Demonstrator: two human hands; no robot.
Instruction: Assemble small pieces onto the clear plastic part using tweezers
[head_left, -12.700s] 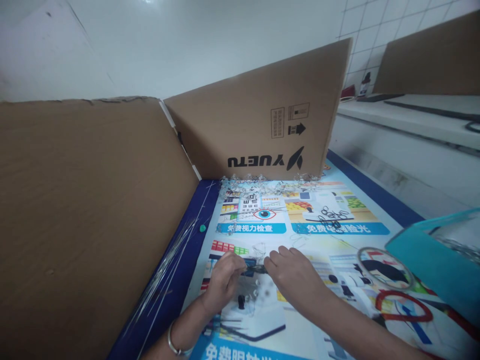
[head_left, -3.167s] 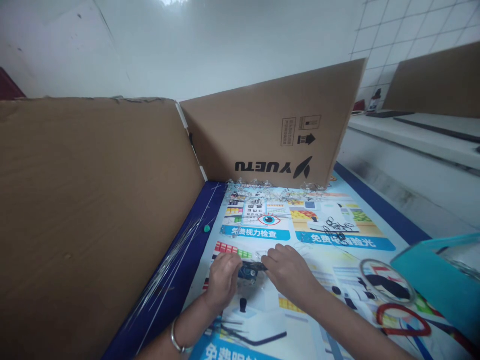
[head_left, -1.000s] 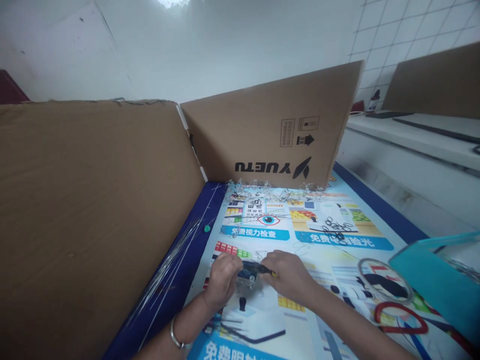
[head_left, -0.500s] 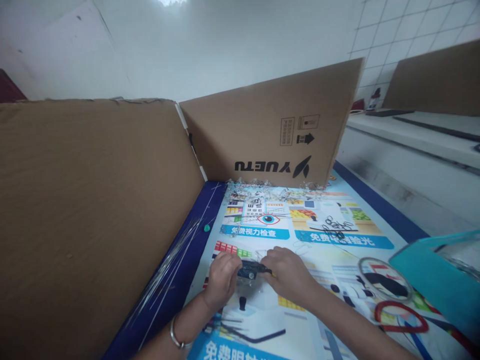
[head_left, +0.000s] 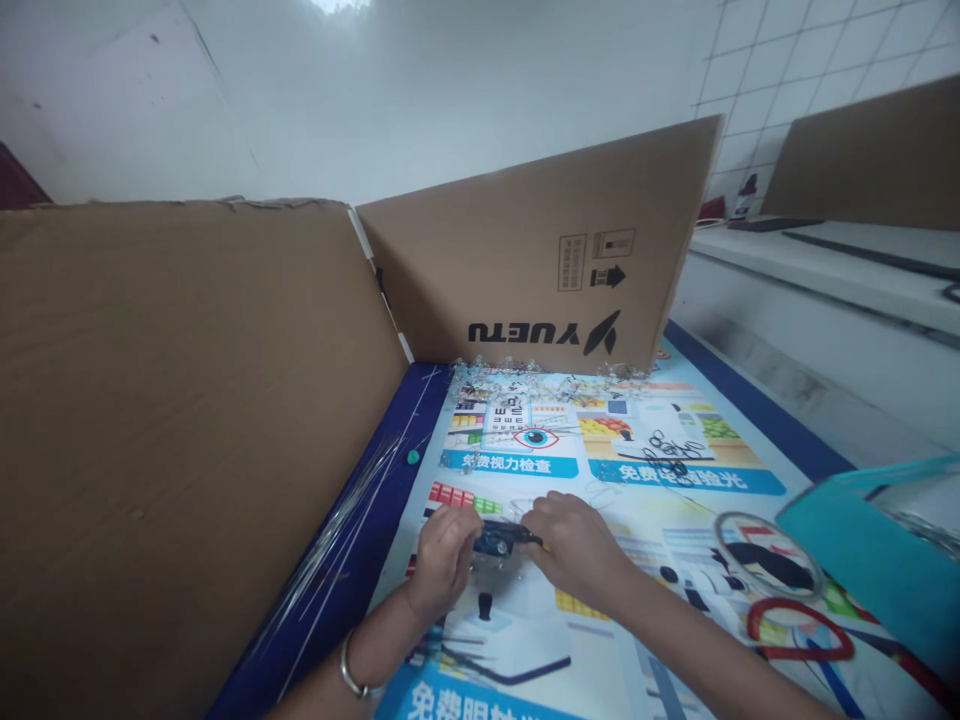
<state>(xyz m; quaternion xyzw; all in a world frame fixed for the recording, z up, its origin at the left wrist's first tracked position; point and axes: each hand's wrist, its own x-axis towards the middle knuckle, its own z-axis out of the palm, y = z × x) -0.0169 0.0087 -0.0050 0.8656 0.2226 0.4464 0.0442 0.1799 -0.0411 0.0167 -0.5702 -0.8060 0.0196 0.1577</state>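
Between my two hands is a small dark object (head_left: 499,541) with a round shiny spot on its front; its exact kind does not show. My left hand (head_left: 444,562) is closed, its fingers pinched at the object's left end. From the other side my right hand (head_left: 571,545) is closed around the right end, where a dark tip sticks out under the fingers. Both hands are low over the printed table cover (head_left: 525,625). Some small clear bits show faintly just beneath the object. My fingers hide both of its ends.
Cardboard panels (head_left: 525,250) stand behind and to the left (head_left: 187,430). Clear pieces (head_left: 525,375) lie along the back panel. Thin wires (head_left: 330,540) lie at left, black loops (head_left: 671,455) beyond my right hand. A round ring (head_left: 814,575), red loop (head_left: 799,655) and teal container (head_left: 862,540) are at right.
The view has shifted very slightly. Both hands keep nearly the same place and the same hold on the dark object.
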